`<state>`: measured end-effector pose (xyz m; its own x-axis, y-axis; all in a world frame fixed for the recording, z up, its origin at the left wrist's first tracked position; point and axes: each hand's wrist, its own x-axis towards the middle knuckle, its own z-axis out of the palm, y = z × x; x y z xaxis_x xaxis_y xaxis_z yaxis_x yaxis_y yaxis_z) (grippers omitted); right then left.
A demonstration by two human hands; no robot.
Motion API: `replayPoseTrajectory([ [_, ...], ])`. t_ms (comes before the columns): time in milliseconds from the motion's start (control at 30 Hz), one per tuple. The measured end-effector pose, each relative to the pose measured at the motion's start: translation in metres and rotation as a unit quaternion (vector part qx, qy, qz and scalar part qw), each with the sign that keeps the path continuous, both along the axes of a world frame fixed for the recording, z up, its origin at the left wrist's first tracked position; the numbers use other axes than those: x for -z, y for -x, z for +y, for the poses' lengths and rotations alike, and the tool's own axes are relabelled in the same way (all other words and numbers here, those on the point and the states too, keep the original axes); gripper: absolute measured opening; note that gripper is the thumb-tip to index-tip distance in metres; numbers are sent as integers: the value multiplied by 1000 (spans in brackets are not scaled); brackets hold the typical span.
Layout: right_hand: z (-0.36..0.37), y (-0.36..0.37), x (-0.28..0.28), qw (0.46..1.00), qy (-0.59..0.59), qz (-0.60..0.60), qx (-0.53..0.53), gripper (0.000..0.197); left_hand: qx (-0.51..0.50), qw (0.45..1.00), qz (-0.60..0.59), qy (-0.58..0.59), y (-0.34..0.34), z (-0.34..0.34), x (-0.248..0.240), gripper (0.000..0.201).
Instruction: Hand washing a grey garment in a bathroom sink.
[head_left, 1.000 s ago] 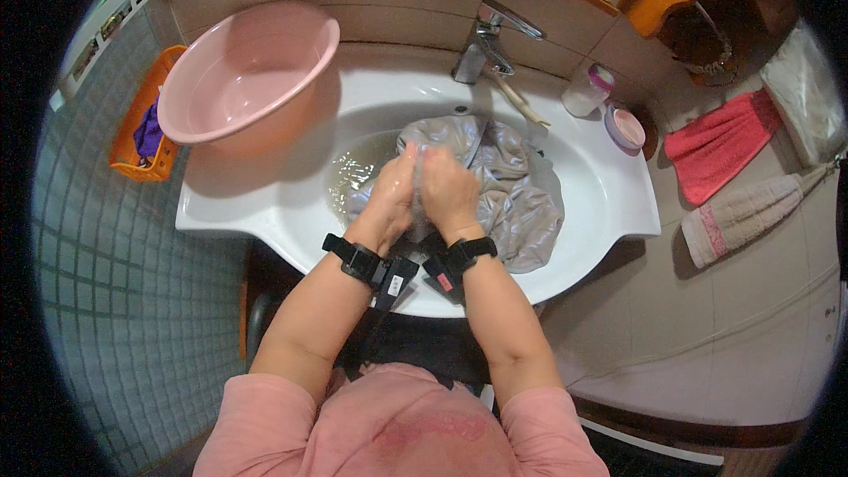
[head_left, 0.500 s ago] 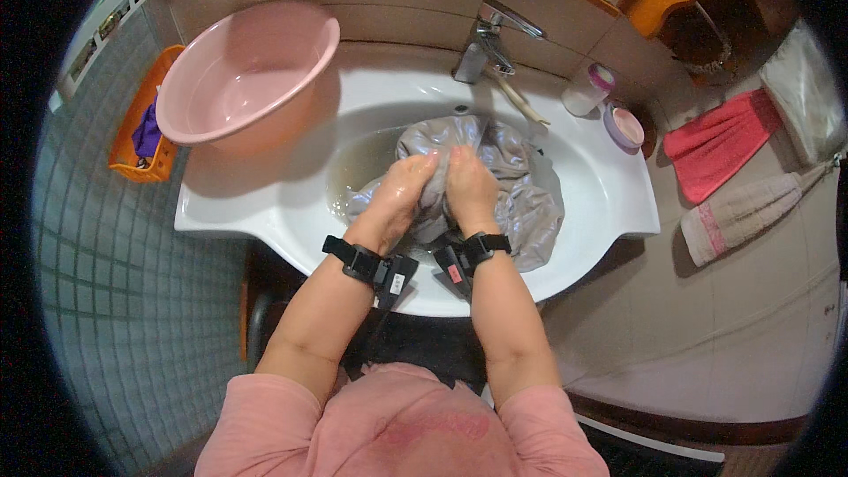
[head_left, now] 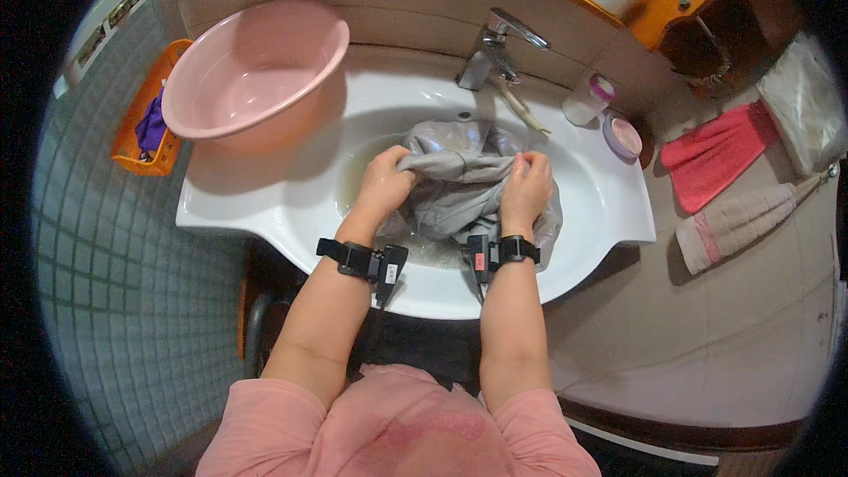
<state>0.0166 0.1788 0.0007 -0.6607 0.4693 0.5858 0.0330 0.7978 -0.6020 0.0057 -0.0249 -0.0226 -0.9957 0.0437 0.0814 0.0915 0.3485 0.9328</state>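
I look down on a white washbasin (head_left: 609, 212) set against a tiled wall (head_left: 397, 21), with a chrome faucet (head_left: 481, 62) at its back edge. Left of the faucet sits a pink plastic tub (head_left: 252, 75), with an orange basket (head_left: 132, 146) farther left; right of the faucet stand a clear jar (head_left: 586, 106) and a round pink-topped container (head_left: 624, 137), and farther right hang a red towel (head_left: 720, 159) and a beige towel (head_left: 742, 221). The grey cloth (head_left: 464, 168) lies bunched in cloudy water on the near side of the faucet. I see its raised fold stretched sideways, long axis running left to right, one end toward each hand; I can't tell its top from its bottom. My wearer's left hand (head_left: 382, 184) grips the fold's left end, fingers curled tight, and the right hand (head_left: 527, 190) pinches its right end.
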Motion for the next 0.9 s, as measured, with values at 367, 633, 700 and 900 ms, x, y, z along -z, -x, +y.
replayPoseTrajectory([
  [367,-41,-23,7,872,-26,-230,-432,81,56,897,-81,-431,-9,9,-17,15],
  [633,-56,-24,11,868,110,-223,-430,53,-42,959,-4,-282,-8,10,-12,19],
  [700,-49,-19,17,888,72,-206,-405,39,-23,960,15,-279,-4,9,-6,27],
  [900,-34,-12,24,855,374,-104,-343,27,-12,985,102,140,-12,11,-5,47],
])
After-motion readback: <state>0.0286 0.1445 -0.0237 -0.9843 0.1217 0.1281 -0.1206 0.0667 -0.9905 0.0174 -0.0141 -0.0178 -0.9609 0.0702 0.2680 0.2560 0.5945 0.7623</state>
